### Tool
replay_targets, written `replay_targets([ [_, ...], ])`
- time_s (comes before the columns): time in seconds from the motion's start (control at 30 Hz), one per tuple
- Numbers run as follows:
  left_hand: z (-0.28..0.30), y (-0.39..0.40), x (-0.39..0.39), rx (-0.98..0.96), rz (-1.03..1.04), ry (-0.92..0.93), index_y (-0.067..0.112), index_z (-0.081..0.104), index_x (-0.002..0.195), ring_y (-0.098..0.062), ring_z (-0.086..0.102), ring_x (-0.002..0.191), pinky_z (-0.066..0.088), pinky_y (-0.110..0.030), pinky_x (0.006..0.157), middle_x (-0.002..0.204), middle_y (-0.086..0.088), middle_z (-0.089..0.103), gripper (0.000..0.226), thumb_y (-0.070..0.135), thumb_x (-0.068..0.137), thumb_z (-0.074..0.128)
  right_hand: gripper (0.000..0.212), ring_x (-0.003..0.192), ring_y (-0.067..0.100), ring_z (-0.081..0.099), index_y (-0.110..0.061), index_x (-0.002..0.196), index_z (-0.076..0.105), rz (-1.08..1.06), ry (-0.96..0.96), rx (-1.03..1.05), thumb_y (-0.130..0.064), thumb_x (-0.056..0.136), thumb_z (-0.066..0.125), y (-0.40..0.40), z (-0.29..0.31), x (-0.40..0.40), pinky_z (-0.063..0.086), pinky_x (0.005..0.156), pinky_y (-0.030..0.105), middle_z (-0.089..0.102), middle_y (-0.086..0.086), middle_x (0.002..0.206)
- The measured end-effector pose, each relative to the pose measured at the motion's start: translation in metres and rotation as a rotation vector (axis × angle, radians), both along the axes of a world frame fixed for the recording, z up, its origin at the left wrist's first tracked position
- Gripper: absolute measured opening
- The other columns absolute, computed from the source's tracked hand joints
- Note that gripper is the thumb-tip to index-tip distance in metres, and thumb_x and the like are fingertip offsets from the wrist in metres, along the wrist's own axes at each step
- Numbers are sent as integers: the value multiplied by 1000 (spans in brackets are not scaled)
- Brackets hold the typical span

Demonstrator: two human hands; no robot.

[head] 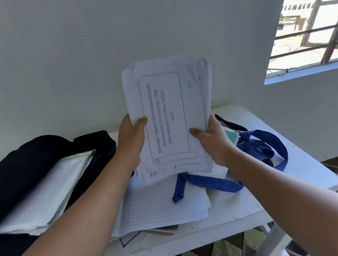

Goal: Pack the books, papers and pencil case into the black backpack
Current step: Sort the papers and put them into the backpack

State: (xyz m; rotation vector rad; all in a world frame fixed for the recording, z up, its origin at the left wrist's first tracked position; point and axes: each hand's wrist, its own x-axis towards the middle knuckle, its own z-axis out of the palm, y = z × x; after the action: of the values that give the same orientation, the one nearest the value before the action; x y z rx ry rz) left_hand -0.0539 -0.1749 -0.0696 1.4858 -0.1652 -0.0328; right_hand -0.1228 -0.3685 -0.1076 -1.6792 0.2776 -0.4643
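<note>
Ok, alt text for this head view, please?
Both hands, left hand and right hand, hold a stack of papers upright above a white table. An open black backpack lies left, already holding papers.

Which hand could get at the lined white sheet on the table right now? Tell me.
Probably neither: the left hand and right hand both grip the printed paper stack, and a blue fabric strap crosses the lined sheet.

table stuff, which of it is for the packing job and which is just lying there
For the job:
- paper stack, held up by left hand and right hand
- black backpack, white papers inside
- lined sheets

Lying about:
- blue-strapped bag
</note>
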Motion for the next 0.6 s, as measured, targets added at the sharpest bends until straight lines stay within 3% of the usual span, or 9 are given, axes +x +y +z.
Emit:
replay_targets([
  [0.13,4,-2,-5,-32,-6,-182,35,59,129,-7,66,114,51,-37,106,123,12,71,33,16,102,57,47,115,19,63,-22,139,50,-61,-105,51,-4,97,63,8,9,0,54,100,44,66,-2,122],
  [0.23,19,-3,-6,-114,32,-276,33,55,132,-7,68,113,55,-30,96,124,10,70,39,13,99,63,50,114,18,64,-24,139,50,-71,-212,53,-7,95,66,11,31,7,57,93,38,67,-3,122],
  [0.37,-9,5,-5,-92,43,-133,27,54,137,-10,69,113,56,-40,100,124,7,71,54,20,90,78,35,105,3,69,-36,123,57,12,-167,49,-25,95,75,18,17,-2,58,88,26,71,-13,115],
  [0.47,-41,12,-13,0,-17,-24,23,51,139,-7,69,110,55,-40,102,126,5,70,46,16,97,69,19,107,9,70,-33,115,61,56,-12,79,-30,99,70,22,-14,-6,57,95,33,74,-11,112],
  [0.6,-29,12,-5,177,12,-81,21,47,129,-5,68,103,55,-31,94,117,9,68,33,15,100,62,18,103,12,66,-28,120,55,-21,39,37,-26,104,62,14,-4,3,53,99,40,69,-11,108],
])
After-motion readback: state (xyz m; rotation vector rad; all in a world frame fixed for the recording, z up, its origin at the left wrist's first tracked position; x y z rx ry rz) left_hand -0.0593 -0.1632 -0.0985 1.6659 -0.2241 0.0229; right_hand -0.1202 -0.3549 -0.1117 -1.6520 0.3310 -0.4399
